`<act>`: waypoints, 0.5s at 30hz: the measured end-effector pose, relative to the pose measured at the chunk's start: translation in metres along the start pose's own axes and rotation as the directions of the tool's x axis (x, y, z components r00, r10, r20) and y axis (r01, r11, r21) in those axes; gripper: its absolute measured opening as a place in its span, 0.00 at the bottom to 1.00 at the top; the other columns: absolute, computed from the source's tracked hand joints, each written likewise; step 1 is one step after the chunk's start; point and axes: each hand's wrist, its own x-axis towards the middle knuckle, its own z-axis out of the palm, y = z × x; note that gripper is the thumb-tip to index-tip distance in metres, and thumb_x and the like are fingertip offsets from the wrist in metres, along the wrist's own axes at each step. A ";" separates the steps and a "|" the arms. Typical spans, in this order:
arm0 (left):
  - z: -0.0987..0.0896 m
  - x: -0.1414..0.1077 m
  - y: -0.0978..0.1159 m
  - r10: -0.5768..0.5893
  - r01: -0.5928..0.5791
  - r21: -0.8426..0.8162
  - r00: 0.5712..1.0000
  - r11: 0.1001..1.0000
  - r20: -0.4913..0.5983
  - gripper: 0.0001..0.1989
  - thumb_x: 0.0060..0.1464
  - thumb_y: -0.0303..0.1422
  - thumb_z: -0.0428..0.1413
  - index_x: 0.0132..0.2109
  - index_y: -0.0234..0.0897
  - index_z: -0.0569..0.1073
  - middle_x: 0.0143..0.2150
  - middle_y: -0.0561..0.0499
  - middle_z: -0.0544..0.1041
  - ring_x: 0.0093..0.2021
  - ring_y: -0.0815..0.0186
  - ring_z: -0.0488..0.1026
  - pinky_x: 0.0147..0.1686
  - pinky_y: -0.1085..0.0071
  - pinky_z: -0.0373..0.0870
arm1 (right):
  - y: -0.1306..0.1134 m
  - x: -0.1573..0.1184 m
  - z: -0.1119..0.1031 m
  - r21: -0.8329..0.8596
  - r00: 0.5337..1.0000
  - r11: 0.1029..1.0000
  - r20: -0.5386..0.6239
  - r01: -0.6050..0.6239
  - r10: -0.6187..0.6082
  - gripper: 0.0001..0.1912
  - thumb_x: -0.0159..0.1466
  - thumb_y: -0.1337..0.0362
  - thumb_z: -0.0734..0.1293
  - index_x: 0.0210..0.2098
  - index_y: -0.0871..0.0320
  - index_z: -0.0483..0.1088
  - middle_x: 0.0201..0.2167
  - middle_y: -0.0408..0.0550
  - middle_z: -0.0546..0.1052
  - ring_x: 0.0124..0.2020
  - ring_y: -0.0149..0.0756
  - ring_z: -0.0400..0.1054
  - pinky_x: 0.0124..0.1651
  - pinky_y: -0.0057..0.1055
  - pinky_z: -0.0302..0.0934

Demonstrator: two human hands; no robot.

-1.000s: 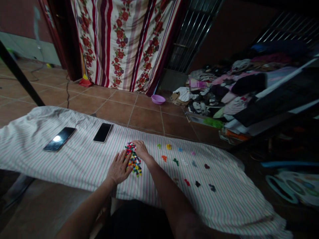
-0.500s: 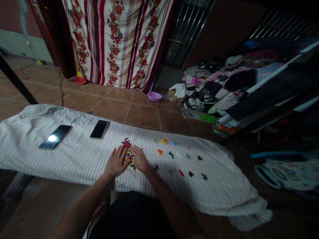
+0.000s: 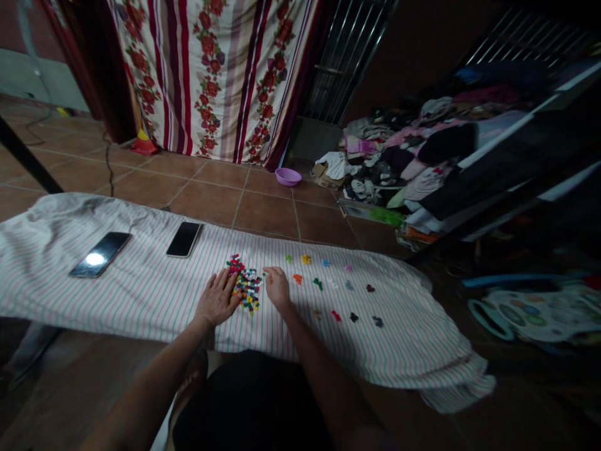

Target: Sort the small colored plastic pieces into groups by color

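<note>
Evidently, from the head view, the work is only part done. On a white cloth with pink and green stripes point(image 3: 154, 307), a heap of tiny mixed-colour plastic-looking pieces point(image 3: 248, 289) lies between the two hands, with red, yellow, orange, green and white jumbled together. The left hand point(image 3: 216, 297) is spread flat, its fingertips touching the heap's near-left edge. The right hand point(image 3: 277, 285) is apart from it, just beyond the heap's right side, fingers curled; whether they pinch a piece I cannot tell.

Farther right, small one-colour clusters already sit in loose rows, among them a yellow cluster point(image 3: 306, 259), an orange cluster point(image 3: 297, 279), a dark green cluster point(image 3: 318, 284), a red cluster point(image 3: 335, 316) and a black cluster point(image 3: 354, 317). Each looks like a few pieces, so I judge most remain unsorted in the heap.
</note>
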 end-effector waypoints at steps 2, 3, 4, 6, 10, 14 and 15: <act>0.000 0.000 0.000 -0.002 0.002 -0.004 1.000 1.000 0.003 0.32 0.61 0.47 0.41 0.66 0.33 0.58 0.66 0.37 0.62 0.67 0.53 0.57 0.63 0.52 0.56 | 0.000 0.003 0.001 -0.032 0.998 0.999 0.043 -0.035 0.036 0.20 0.60 0.75 0.59 0.44 0.56 0.77 0.41 0.51 0.76 0.44 0.37 0.69 0.50 0.31 0.63; -0.001 0.000 0.000 -0.004 0.004 -0.005 1.000 1.000 0.005 0.32 0.61 0.47 0.41 0.66 0.33 0.58 0.66 0.37 0.62 0.67 0.53 0.57 0.63 0.52 0.56 | 0.000 0.004 0.001 -0.044 0.997 0.998 0.062 -0.049 0.052 0.19 0.60 0.75 0.59 0.44 0.56 0.77 0.41 0.51 0.76 0.43 0.37 0.69 0.49 0.30 0.64; -0.001 0.000 0.000 -0.006 0.006 -0.007 1.000 1.000 0.008 0.32 0.61 0.47 0.41 0.66 0.33 0.59 0.66 0.37 0.62 0.67 0.53 0.57 0.63 0.53 0.56 | 0.000 0.005 0.002 -0.055 0.995 0.997 0.076 -0.062 0.066 0.19 0.59 0.75 0.60 0.44 0.56 0.77 0.41 0.50 0.75 0.42 0.36 0.70 0.48 0.30 0.64; 0.000 0.001 0.000 -0.014 0.014 -0.009 1.000 1.000 0.011 0.32 0.61 0.47 0.41 0.66 0.34 0.59 0.66 0.37 0.62 0.67 0.53 0.57 0.63 0.53 0.56 | 0.000 0.005 0.003 -0.073 0.993 0.994 0.089 -0.076 0.082 0.18 0.59 0.75 0.61 0.42 0.55 0.77 0.41 0.50 0.75 0.41 0.36 0.70 0.46 0.29 0.63; 0.001 0.000 0.000 -0.021 0.021 -0.016 1.000 1.000 0.008 0.31 0.61 0.46 0.41 0.66 0.34 0.59 0.66 0.37 0.62 0.67 0.53 0.56 0.63 0.52 0.57 | 0.000 0.006 0.001 -0.092 0.993 0.994 0.094 -0.058 0.067 0.16 0.60 0.75 0.61 0.40 0.55 0.76 0.39 0.48 0.75 0.40 0.35 0.69 0.46 0.28 0.62; 0.000 0.000 -0.001 0.003 -0.002 -0.028 1.000 1.000 0.021 0.31 0.61 0.46 0.41 0.66 0.35 0.60 0.66 0.38 0.62 0.68 0.53 0.56 0.63 0.51 0.57 | -0.003 0.003 -0.003 -0.082 0.993 0.995 0.099 -0.056 0.064 0.15 0.60 0.74 0.61 0.41 0.55 0.74 0.39 0.48 0.75 0.40 0.35 0.69 0.46 0.28 0.62; 0.000 0.000 -0.001 0.011 -0.010 -0.032 1.000 0.999 0.023 0.30 0.61 0.46 0.41 0.65 0.36 0.60 0.66 0.39 0.62 0.68 0.53 0.56 0.63 0.51 0.57 | -0.003 0.002 -0.005 -0.075 0.993 0.996 0.097 -0.054 0.061 0.15 0.60 0.74 0.61 0.42 0.55 0.74 0.39 0.48 0.76 0.40 0.35 0.69 0.46 0.28 0.62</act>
